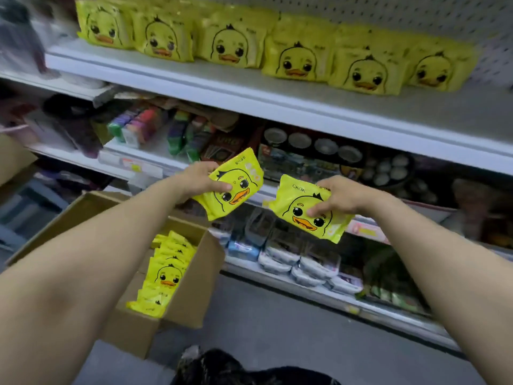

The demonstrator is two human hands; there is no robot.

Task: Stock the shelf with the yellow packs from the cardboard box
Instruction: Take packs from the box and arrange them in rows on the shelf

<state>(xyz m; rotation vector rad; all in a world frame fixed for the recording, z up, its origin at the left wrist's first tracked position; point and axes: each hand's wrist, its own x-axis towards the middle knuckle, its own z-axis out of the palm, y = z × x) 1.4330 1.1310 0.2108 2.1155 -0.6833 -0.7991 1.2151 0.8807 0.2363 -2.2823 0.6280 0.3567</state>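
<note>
My left hand (200, 180) grips a yellow duck-face pack (236, 187), tilted, in front of the middle shelf. My right hand (337, 197) grips a second yellow pack (299, 215) just to the right of it. Both packs are in the air, apart from each other. The open cardboard box (191, 295) stands on the floor at lower left, with several more yellow packs (166, 273) standing in a row inside. On the white top shelf (249, 90) a row of several yellow packs (297, 61) stands upright, facing out.
Lower shelves hold coloured boxes (138, 126), round metal tins (313, 141) and wrapped packets (302, 262). Free shelf surface lies in front of the top row and at its far right (488, 107). Grey floor (277, 329) runs below. Another cardboard box edge (14, 159) is at left.
</note>
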